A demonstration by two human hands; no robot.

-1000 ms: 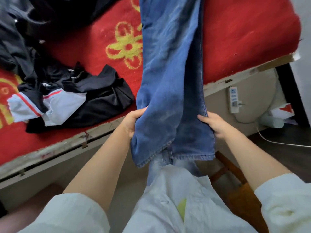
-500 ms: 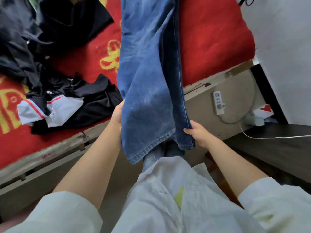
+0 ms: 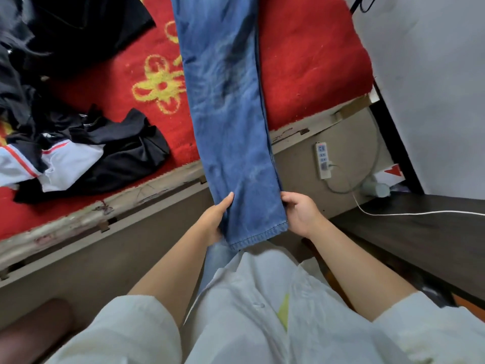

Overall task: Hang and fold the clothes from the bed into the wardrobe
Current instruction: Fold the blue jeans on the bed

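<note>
Blue jeans laid lengthwise, long axis running straight away from both hands across red bed. L hand and R hand each grip a hem edge, equally near. Fold likely goes hem-forward.

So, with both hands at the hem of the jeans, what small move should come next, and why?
Probably lift the hem up toward the waist end to fold the jeans in half: the left hand and right hand each grip a side near the hem, and the legs lie stacked and straight on the bed.
</note>
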